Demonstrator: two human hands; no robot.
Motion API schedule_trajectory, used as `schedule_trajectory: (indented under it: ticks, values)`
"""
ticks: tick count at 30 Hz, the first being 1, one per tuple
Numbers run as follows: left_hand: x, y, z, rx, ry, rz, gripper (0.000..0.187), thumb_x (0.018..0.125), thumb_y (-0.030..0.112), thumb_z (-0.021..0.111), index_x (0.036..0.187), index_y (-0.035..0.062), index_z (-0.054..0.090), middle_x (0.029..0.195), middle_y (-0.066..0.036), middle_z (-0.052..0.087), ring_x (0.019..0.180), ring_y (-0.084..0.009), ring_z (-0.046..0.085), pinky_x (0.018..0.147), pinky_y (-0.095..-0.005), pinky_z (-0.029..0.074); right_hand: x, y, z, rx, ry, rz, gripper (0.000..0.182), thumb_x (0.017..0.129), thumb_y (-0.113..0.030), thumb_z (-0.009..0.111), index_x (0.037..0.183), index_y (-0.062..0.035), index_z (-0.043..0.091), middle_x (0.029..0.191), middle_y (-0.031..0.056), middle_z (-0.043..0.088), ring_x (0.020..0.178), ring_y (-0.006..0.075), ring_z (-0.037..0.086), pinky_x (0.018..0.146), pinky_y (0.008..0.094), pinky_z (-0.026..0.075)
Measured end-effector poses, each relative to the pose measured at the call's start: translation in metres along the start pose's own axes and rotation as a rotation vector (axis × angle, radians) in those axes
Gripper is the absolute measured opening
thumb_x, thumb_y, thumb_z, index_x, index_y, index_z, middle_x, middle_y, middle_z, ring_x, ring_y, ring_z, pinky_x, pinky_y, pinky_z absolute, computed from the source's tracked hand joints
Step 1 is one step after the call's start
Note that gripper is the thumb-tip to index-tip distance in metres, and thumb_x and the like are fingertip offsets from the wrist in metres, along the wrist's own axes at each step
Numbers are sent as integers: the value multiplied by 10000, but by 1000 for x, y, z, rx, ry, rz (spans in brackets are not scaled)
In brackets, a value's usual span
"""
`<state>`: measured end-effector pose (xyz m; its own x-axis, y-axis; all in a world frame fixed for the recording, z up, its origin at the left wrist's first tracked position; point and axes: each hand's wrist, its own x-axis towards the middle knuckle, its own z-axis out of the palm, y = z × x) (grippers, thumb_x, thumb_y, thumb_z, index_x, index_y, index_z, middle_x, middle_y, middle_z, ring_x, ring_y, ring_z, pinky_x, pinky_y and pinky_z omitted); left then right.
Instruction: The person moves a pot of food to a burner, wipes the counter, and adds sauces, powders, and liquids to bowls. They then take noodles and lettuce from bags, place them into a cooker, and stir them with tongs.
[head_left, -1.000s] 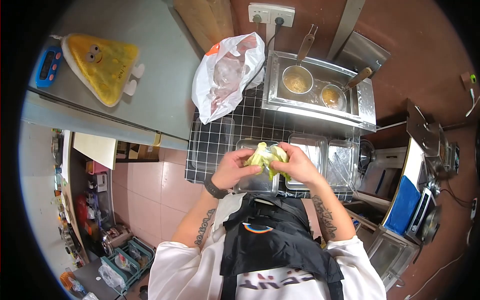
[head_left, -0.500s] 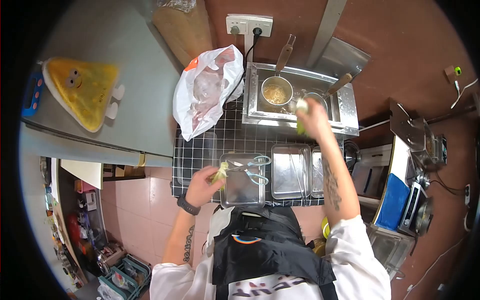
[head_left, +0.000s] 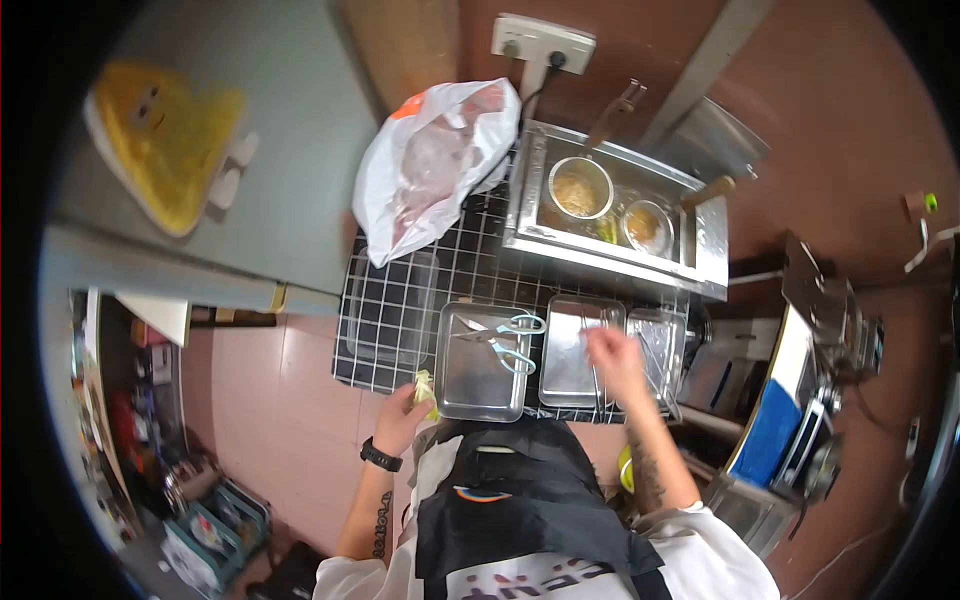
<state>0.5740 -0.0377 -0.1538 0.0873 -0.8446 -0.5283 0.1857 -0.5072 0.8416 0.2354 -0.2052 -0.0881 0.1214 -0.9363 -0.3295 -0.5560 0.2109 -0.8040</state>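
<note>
Greens [head_left: 424, 386]: pinched at the fingertips of the left hand [head_left: 400, 420], just beside the left tray [head_left: 480, 387], near the table's front edge; I cannot tell if they touch its rim

Left fingers: closed on the greens, with part of the bunch tucked out of my sight behind them

Right fingers: blurred, over the middle tray [head_left: 563, 372]; I cannot tell whether the right hand [head_left: 615, 360] is open, closed or touching the rods [head_left: 599, 388] lying there

Step in hand: I judge it a moment between handlings, the greens gripped on one side and the right hand well apart from them

Next move: to work the greens with both hands, I would need the right hand across on the left, clear of the scissors [head_left: 493, 337] lying over the left tray

Cooker: behind the trays, this cooker [head_left: 560, 236] bears two pots, a left pot [head_left: 580, 166] and a right pot [head_left: 645, 206], with a green scrap [head_left: 607, 231] between them, too small for me to make out

Pot contents: pale and stringy on the left, unclear on the right

Bag: the white bag [head_left: 440, 150] stands left of the cooker, its contents hard to name through the plastic
</note>
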Motion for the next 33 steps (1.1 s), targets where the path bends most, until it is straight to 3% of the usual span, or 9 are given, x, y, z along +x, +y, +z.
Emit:
schedule_trajectory:
  ticks: [6,9,13,16,18,21,23,25,33]
  values:
    - [-100,-47,29,-442,356,68,348,916,50,613,1256,5,556,1056,-38,638,958,-136,613,852,-295,505,-39,-3,111,-212,-829,-282,253,913,-231,641,1043,-23,703,841,142,715,704,231,668,681,324,518]
    - [-157,-74,31,-466,500,163,349,909,102,663,1235,8,581,1023,-18,636,930,-101,602,830,-282,505,-59,-31,160,-242,-1052,-417,242,874,-133,675,1089,-22,684,743,61,664,654,109,595,622,272,491]
    - [-235,-100,12,-82,746,223,545,853,164,731,1334,28,514,1022,-126,684,913,-204,665,824,-328,529,-118,-81,234,-278,-1395,-430,596,822,-12,692,1379,-13,481,894,25,607,704,77,567,667,226,484]
    - [-302,-130,-18,-20,864,217,686,804,187,762,1410,87,456,1006,-165,689,912,-286,683,822,-367,534,-198,-99,313,-263,-1652,-493,592,847,-61,720,1389,-33,482,928,54,647,752,102,625,664,263,520]
    - [-347,-170,-42,-43,976,239,681,814,154,739,1423,87,442,956,-156,695,876,-278,687,806,-368,531,-245,-84,390,-418,-1798,-503,343,884,-80,685,1208,2,608,883,54,677,736,94,629,669,253,521]
    - [-436,-244,-90,-242,1054,275,693,844,208,751,1443,80,428,1081,-134,672,963,-225,659,823,-343,522,-352,-95,491,-665,-1852,-768,225,904,-40,655,1111,37,619,857,30,668,755,97,648,692,243,532]
    - [-505,-297,-125,-199,1176,224,757,842,378,766,1442,67,427,1179,-153,622,1051,-234,613,857,-331,517,-431,-104,553,-654,-1898,-483,173,906,-60,655,1054,27,638,826,39,671,735,103,648,679,250,533]
    - [-579,-346,-150,-152,1288,29,779,824,471,760,1409,53,461,1182,-169,609,1066,-247,605,879,-333,512,-480,-98,625,-687,-1941,-596,157,907,-64,653,1034,26,637,818,45,673,727,106,648,674,253,533]
    - [-807,-455,-143,-440,1882,-308,636,827,404,745,1297,18,560,1120,-172,662,1009,-287,652,877,-376,526,-704,-129,824,-617,-2058,-421,150,992,-143,532,937,-18,593,713,49,628,596,134,607,585,281,526]
